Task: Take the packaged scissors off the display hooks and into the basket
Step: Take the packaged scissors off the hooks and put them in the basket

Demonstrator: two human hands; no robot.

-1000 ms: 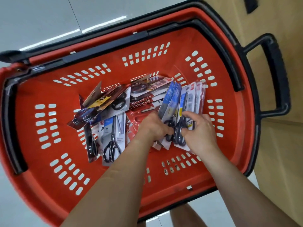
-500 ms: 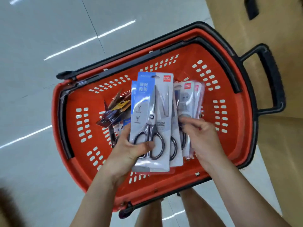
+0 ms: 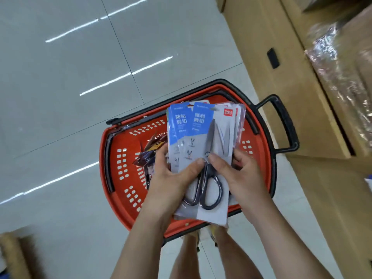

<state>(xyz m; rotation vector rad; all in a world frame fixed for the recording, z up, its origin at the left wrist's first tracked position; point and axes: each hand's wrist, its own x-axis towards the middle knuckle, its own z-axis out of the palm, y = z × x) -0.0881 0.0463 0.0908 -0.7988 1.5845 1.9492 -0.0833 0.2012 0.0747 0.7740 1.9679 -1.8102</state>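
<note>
The packaged scissors [image 3: 203, 135] were gripped by left hand [image 3: 173, 184] and right hand [image 3: 246, 178] — blades pointed away, held directly above the red basket [image 3: 103, 162].

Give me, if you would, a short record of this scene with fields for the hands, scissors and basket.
left hand: grips the stack of packaged scissors, thumb on front
right hand: grips the same stack, thumb on front
stack position: held above the basket
basket: red, on the floor
in basket: darker packs at its left side
nearby: cardboard boxes to the right
</note>
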